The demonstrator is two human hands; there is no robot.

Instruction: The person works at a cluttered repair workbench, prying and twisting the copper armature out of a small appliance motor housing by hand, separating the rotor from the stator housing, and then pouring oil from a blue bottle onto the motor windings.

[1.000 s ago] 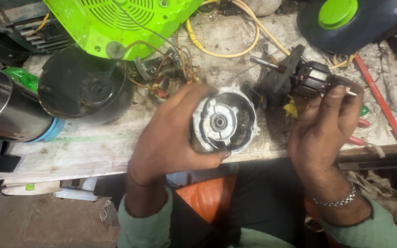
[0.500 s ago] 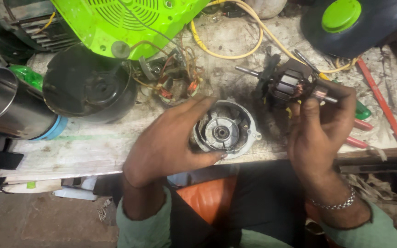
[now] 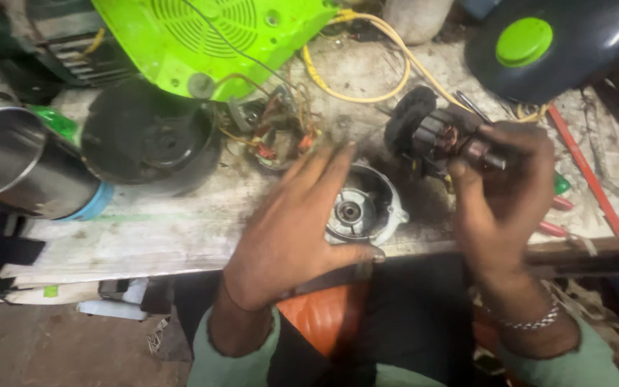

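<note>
- My right hand [image 3: 506,190] has its grip clenched on the motor armature [image 3: 442,136], fingertips pinching the shaft end, the dark fan end pointing away to the left.
- My left hand [image 3: 299,226] is released, palm down, fingers spread flat and tilted up-right, thumb under the round metal housing [image 3: 363,208].
- That housing lies on the surface [image 3: 173,229] between my two hands, just below the armature.
- Both wrists rise from the bottom edge.

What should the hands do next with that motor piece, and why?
Probably lower the rotor in the right hand toward the round metal housing. The left hand rests beside the housing, and its centre hole faces up, uncovered.
</note>
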